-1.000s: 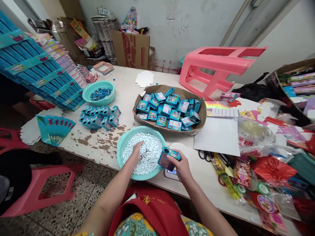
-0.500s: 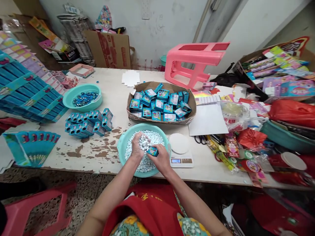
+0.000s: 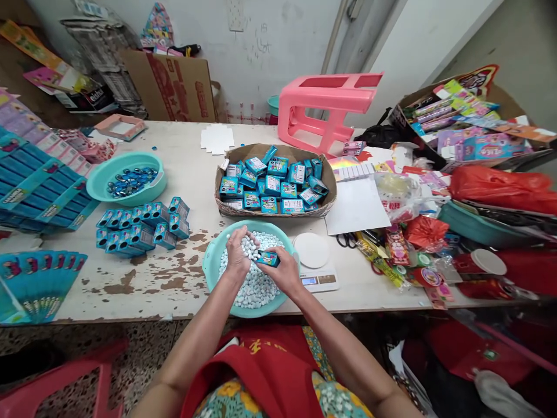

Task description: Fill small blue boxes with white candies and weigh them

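Observation:
My left hand (image 3: 237, 255) is cupped around a heap of small white candies (image 3: 250, 248) over a turquoise basin (image 3: 209, 264). Between the fingers of my right hand (image 3: 284, 270) is a small blue box (image 3: 268, 258), lying on its side. Its left end meets the candies in my left palm; whether any are passing into it is too small to tell. Loose white candies (image 3: 256, 290) fill the basin under both hands. Right of the basin sits a white kitchen scale (image 3: 319, 281) with a round plate.
A cut-down carton (image 3: 278, 213) of blue boxes stands behind the basin. Left are rows of small blue boxes (image 3: 141, 227) and a turquoise bowl (image 3: 126, 197) holding blue wrapped pieces. A pink stool (image 3: 324, 104) lies on the table; scissors (image 3: 346, 240) and mixed packets (image 3: 395, 244) crowd the right.
The camera view has turned slightly right, shifting the table's contents leftward. The blue box has tipped closer to level against the candies, and my left fingers have curled a little further over them.

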The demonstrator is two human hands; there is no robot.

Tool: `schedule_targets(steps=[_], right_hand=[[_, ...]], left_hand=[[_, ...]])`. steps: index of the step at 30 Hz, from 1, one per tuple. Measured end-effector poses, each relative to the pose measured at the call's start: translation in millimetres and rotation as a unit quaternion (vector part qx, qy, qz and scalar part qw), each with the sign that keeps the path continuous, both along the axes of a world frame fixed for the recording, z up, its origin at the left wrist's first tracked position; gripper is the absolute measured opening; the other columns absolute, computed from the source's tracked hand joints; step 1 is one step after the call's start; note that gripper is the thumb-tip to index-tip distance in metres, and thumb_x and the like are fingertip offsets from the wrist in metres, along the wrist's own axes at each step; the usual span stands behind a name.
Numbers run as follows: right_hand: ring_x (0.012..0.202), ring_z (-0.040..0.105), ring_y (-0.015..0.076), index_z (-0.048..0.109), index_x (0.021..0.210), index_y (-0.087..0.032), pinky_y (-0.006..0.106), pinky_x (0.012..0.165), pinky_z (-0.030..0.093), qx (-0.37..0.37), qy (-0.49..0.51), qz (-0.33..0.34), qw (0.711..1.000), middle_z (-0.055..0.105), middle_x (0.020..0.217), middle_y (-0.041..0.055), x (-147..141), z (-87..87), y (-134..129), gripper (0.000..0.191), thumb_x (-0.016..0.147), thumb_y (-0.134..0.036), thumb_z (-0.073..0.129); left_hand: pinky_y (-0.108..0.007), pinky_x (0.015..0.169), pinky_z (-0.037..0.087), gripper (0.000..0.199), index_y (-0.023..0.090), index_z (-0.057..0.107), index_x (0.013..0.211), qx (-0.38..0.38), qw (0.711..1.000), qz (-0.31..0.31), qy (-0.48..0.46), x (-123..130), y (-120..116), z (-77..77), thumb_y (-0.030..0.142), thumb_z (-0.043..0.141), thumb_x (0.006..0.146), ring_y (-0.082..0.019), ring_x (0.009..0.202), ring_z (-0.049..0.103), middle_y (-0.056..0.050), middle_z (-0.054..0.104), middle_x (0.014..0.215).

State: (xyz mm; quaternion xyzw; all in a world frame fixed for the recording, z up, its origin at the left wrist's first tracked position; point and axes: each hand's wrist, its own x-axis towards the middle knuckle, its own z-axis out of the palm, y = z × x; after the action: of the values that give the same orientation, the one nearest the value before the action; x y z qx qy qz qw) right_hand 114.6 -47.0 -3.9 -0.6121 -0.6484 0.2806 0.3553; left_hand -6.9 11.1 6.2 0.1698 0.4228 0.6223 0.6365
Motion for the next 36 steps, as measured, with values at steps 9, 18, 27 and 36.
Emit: schedule_targets(steps=[9,18,27,36], right_hand=[[0.091,0.061,0.0226,0.062,0.094,-0.023,0.033,0.079,0.046,-0.024,0.014,0.010,1.000,0.066,0.094,0.0021,8,3.0,14,0.029,0.067,-0.025,0.075],[0.091,0.061,0.0218,0.062,0.095,-0.023,0.033,0.080,0.046,-0.037,0.031,0.009,0.999,0.065,0.093,0.0017,11,-0.5,21,0.029,0.068,-0.025,0.074],[0.090,0.061,0.0219,0.063,0.094,-0.024,0.033,0.079,0.046,-0.036,0.033,0.011,0.999,0.065,0.092,0.0018,9,-2.2,21,0.027,0.069,-0.026,0.073],[0.091,0.061,0.0220,0.063,0.095,-0.023,0.033,0.080,0.046,-0.034,0.038,-0.002,0.999,0.066,0.093,0.0021,7,0.1,16,0.029,0.068,-0.026,0.074]], left_hand=[[-0.023,0.045,0.040,0.026,0.017,0.050,0.065,-0.001,0.999,-0.017,0.047,12,14,10.5,0.035,0.068,0.069,-0.010,0.045,0.053,0.004,0.050,0.054],[-0.023,0.048,0.040,0.026,0.017,0.050,0.064,0.010,0.997,-0.024,0.078,16,20,8.6,0.034,0.068,0.071,-0.011,0.050,0.055,0.003,0.051,0.057],[-0.023,0.050,0.040,0.028,0.017,0.050,0.061,0.011,0.994,-0.025,0.103,16,17,9.8,0.036,0.068,0.072,-0.010,0.049,0.053,0.002,0.051,0.056],[-0.024,0.054,0.041,0.026,0.018,0.050,0.063,0.039,0.992,-0.022,0.118,16,11,12.3,0.034,0.065,0.076,-0.011,0.050,0.053,0.003,0.048,0.054]])
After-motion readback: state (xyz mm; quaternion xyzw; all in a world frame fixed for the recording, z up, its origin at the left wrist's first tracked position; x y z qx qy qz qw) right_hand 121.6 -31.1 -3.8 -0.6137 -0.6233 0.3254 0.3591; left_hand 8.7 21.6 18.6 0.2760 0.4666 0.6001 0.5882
